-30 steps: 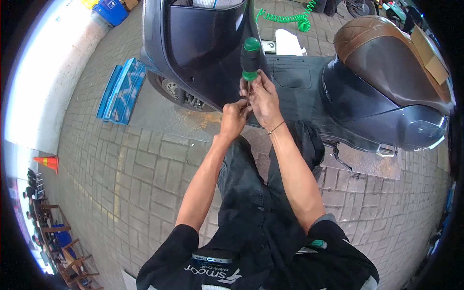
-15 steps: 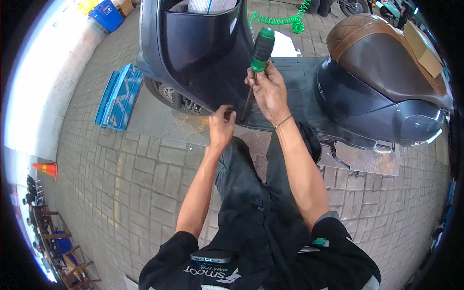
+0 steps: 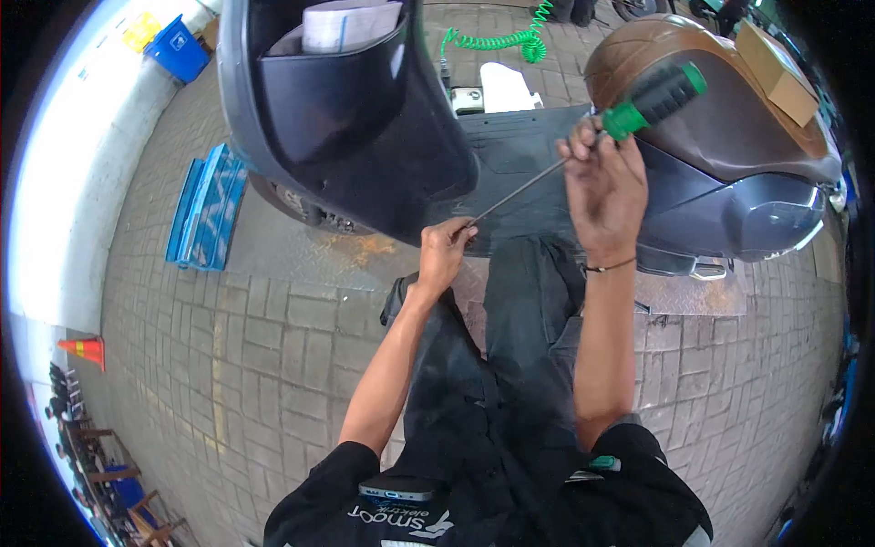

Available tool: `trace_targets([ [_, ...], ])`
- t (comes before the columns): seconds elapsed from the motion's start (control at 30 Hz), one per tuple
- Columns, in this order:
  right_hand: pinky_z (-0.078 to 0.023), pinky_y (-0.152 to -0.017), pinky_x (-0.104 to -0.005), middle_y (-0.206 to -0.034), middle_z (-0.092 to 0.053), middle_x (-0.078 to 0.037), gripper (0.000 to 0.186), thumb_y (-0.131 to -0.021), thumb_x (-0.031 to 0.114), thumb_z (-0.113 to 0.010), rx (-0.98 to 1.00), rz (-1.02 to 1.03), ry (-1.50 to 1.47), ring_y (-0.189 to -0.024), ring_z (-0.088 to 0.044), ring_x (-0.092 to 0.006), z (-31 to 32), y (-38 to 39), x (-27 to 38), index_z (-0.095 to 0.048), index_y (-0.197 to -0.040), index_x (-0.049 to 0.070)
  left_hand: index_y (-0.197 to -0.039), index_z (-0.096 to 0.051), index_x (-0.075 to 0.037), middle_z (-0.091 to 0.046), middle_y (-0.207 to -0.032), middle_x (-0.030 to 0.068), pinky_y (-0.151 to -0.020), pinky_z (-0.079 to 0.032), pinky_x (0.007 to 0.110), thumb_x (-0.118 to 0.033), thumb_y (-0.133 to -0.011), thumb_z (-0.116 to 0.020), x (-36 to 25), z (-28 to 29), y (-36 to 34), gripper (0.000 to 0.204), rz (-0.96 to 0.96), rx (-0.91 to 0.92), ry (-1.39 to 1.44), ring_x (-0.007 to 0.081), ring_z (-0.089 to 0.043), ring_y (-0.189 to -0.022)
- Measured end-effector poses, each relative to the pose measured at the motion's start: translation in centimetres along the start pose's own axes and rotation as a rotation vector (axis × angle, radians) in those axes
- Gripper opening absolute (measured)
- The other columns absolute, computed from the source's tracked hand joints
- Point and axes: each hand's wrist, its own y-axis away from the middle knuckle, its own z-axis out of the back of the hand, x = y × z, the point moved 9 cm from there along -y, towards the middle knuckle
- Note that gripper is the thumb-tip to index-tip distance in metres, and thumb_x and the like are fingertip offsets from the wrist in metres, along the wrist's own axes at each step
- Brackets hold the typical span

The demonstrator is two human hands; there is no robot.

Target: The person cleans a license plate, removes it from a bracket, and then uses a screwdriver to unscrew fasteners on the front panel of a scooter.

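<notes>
A long screwdriver [image 3: 658, 100] with a green and black handle slants over the scooter's dark footboard [image 3: 524, 150], handle up to the right. My right hand [image 3: 608, 193] grips it where the handle meets the shaft, the palm partly turned up. At the tip, the fingers of my left hand [image 3: 441, 253] are pinched together; whether a small screw sits between them is too small to see. That hand is beside the lower edge of the dark front panel [image 3: 365, 173]. The tip is lifted off the scooter.
The brown seat [image 3: 665, 68] carries a cardboard box [image 3: 777, 73]. A blue metal toolbox [image 3: 208, 210] lies left of the front wheel. Behind the footboard hangs a coiled green hose [image 3: 497, 41]. An orange cone [image 3: 87, 351] and a blue bin [image 3: 178, 50] stand by the wall.
The screwdriver has swung from nearly upright to a slant as my right hand moved right. Its tip left the footboard edge and came to my left hand's fingers, which moved slightly right.
</notes>
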Motion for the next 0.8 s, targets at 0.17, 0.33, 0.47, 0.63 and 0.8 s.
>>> trace_targets([
  [0.17, -0.045, -0.096, -0.0433, -0.109, -0.056, -0.013, 0.04, -0.095, 0.003, -0.054, -0.053, 0.164, 0.257, -0.099, -0.054, -0.0191, 3.6, 2.2, 7.4, -0.049, -0.134, -0.001, -0.099, -0.07, 0.007, -0.069, -0.084, 0.0224, -0.066, -0.051, 0.038, 0.0, -0.087, -0.067, -0.2, -3.8, -2.1, 0.014, -0.192, 0.093, -0.096, 0.0307, -0.069, -0.075],
  [0.33, -0.039, -0.109, -0.046, -0.112, -0.053, -0.009, 0.048, -0.101, 0.028, -0.058, -0.204, 0.21, 0.233, -0.111, -0.052, -0.0201, 7.7, 6.7, 14.2, -0.045, -0.143, 0.011, -0.094, -0.066, 0.006, -0.068, -0.085, 0.0234, -0.066, -0.051, 0.041, -0.001, -0.088, -0.064, -0.2, -7.6, -4.7, 0.01, -0.3, 0.207, -0.19, 0.0366, -0.069, -0.077],
  [0.47, -0.037, -0.113, -0.0532, -0.123, -0.053, -0.011, 0.06, -0.096, 0.036, -0.066, -0.195, 0.234, 0.11, -0.111, -0.052, -0.0216, 7.7, 7.7, 16.4, -0.042, -0.147, 0.016, -0.087, -0.062, 0.005, -0.06, -0.073, 0.0089, -0.06, -0.049, 0.033, 0.0, -0.09, -0.05, 2.0, -8.3, -4.7, 0.013, 0.171, 0.112, 0.325, 0.0151, -0.064, -0.068],
  [0.63, -0.033, -0.116, -0.0642, -0.116, -0.05, -0.006, 0.046, -0.098, 0.018, -0.063, -0.168, 0.218, 0.145, -0.11, -0.053, -0.0186, 5.7, 6.7, 10.7, -0.043, -0.14, 0.023, -0.078, -0.053, 0.0, -0.046, -0.069, 0.0039, -0.053, -0.039, 0.031, -0.004, -0.078, -0.042, 7.4, -5.5, 2.8, 0.011, 0.373, -0.078, 0.708, 0.0138, -0.041, -0.057],
  [0.8, -0.034, -0.114, -0.0665, -0.113, -0.054, -0.006, 0.065, -0.093, 0.004, -0.067, -0.362, 0.236, 0.056, -0.104, -0.057, -0.0166, 9.4, 7.6, 2.9, -0.036, -0.143, 0.031, -0.093, -0.057, 0.005, -0.044, -0.075, 0.0074, -0.062, -0.034, 0.03, -0.012, -0.07, -0.049, 8.3, -4.6, 9.4, 0.029, 0.6, -0.22, 1.077, 0.0185, -0.04, -0.062],
])
